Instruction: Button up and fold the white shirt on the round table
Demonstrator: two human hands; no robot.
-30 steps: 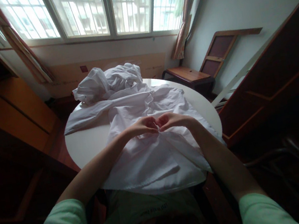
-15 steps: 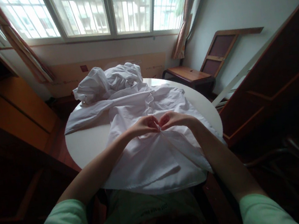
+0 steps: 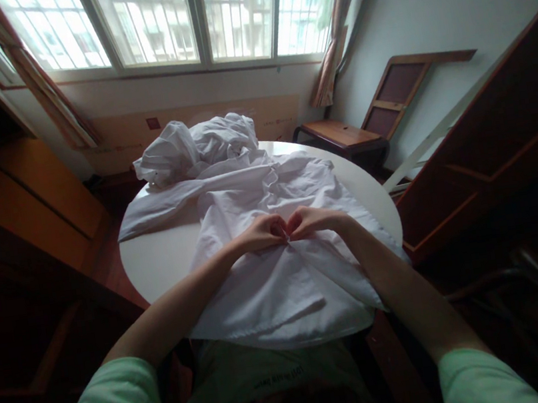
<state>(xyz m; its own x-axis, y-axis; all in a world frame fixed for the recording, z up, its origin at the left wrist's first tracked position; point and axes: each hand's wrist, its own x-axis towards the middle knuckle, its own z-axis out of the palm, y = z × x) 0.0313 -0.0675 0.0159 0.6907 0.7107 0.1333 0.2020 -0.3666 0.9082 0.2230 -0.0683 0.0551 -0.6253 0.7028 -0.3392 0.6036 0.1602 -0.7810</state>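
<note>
A white long-sleeved shirt (image 3: 272, 288) lies spread over a round white table (image 3: 157, 265), its hem hanging past the near edge. One sleeve stretches out to the left. My left hand (image 3: 268, 230) pinches the shirt's front edge near the middle. Fingertip to fingertip with it, my right hand (image 3: 305, 221) grips the same spot, where the cloth is drawn up into a small peak. Any button between the fingers is too small to make out. Below the hands, the two front panels fall apart in folds.
A crumpled heap of white cloth (image 3: 200, 146) sits at the table's far side. Beyond it are a barred window (image 3: 196, 20) and curtains. A wooden chair (image 3: 344, 131) stands at the back right, and a dark wooden panel (image 3: 490, 128) is close on the right.
Both hands have sunk slightly toward me with the pinched cloth, still together. The shirt otherwise lies as before, and the view has shifted a little.
</note>
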